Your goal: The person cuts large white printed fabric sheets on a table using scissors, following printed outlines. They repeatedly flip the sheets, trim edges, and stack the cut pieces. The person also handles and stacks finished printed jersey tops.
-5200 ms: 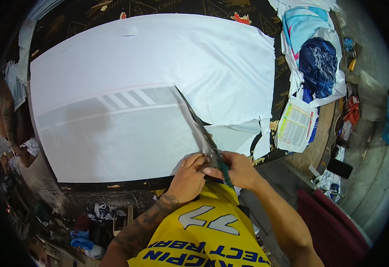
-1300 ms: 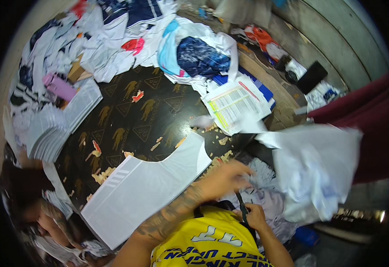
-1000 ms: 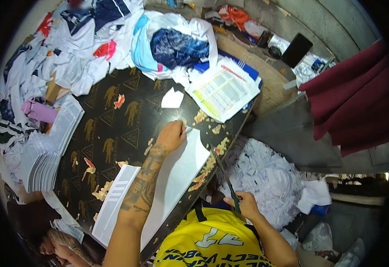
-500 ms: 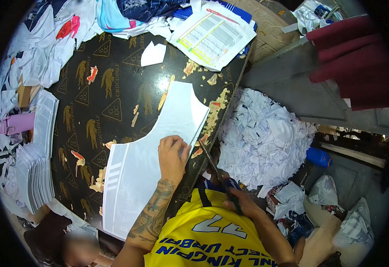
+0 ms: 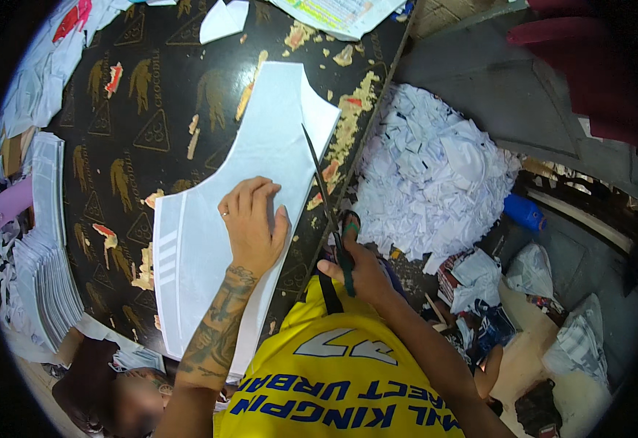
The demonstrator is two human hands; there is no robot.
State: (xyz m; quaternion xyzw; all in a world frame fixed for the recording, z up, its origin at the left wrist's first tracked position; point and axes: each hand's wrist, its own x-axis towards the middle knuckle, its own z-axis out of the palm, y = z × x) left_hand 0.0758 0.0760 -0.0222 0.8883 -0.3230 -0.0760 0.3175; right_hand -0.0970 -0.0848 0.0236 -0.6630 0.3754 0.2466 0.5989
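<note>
From where I stand, the white fabric panel (image 5: 264, 150) lies spread on the dark table (image 5: 209, 95), its lower part close to the edge by the yellow shirt (image 5: 333, 365). The scissors (image 5: 325, 188) slant over its right side, the tip resting above the cloth, so I'd worry about a nick inside the outline if the wrist dipped or the fabric rucked. The cloth looks thin and slippery; too light a palm could let it skid, and too hard a push could crease it. Those flaking patches (image 5: 352, 120) along the table's border might snag it as well.

The left hand (image 5: 251, 223) is spread flat on the panel, fingers close together and slightly bent, thumb held apart, gripping nothing, just weighing the cloth down. The right hand (image 5: 363, 270) is wrapped round the dark green scissor handles, beyond the table's edge; whether the blades are parted, I can't tell from here. Further out, a heap of white scraps (image 5: 436, 175) sits to the right, and a stack of folded white pieces (image 5: 48, 277) to the left
</note>
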